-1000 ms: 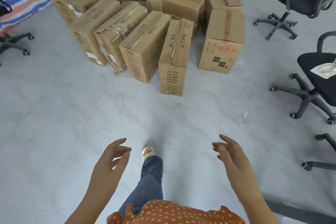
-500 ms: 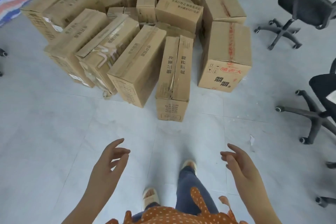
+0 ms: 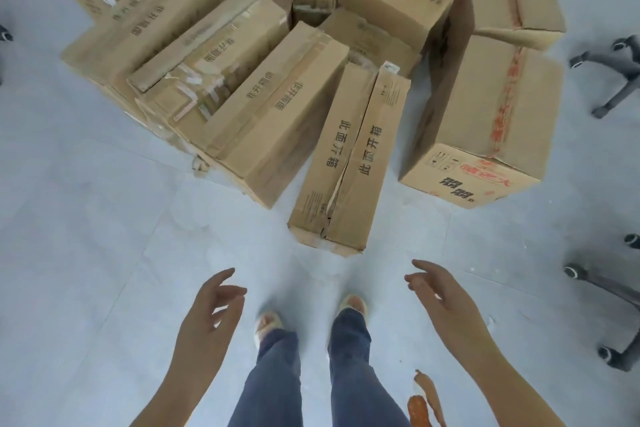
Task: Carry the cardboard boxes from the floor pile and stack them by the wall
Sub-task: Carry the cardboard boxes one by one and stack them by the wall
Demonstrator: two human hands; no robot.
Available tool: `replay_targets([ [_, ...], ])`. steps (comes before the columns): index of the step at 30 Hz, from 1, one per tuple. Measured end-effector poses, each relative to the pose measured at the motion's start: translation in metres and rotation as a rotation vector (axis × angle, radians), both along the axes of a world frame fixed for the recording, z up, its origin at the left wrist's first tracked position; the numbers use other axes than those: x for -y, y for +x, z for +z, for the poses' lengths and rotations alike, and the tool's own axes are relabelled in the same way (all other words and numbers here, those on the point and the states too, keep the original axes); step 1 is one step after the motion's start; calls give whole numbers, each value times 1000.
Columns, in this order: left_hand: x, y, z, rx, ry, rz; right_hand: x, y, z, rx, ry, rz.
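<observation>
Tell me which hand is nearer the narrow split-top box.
Right. The right hand hovers just below-right of the narrow split-top box; the left hand is farther, below-left.

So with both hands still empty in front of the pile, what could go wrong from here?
1. The narrow box nearest the feet has a split, torn top seam; lifted by its flaps, it may open further.
2. The taped box beside it leans against its neighbours, so pulling one out could shift the pile.
3. Chair legs jut out close on the right, a trip hazard when carrying a box.
The left hand and right hand hold nothing.
</observation>
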State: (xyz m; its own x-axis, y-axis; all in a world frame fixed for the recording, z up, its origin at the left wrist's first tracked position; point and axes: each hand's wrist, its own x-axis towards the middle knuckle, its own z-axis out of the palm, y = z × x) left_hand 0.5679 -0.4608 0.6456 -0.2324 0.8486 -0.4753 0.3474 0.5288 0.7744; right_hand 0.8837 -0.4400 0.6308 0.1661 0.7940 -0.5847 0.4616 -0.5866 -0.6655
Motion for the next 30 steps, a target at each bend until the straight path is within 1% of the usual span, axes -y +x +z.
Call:
replay_targets([
  [3,-47,9,-64,-6,-104,-12,-38,-6,-67,-36,-95,-10],
  [7,-118,26,-174,0,-229,-56,-74,-22,-172,-37,-149,-205],
  [10,-168,33,-255,52,-391,-20,-92,-29,-244,-72,-249,-297],
  [13,-192,32,-319,105,-493,-111,-98,-29,-303,-193,-293,-272],
  [16,-187,27,-355,203,-534,-203,-99,-30,-336,-315,-278,-243],
  [18,-182,25,-366,230,-519,-220,-99,-33,-347,-364,-285,-310],
  [22,-188,38,-356,253,-419,-213,-98,-44,-347,-439,-228,-453],
  [25,-200,52,-333,297,-372,-173,-112,-43,-325,-471,-170,-517],
  [30,-220,68,-285,401,-320,-70,-141,-26,-270,-541,-90,-552],
])
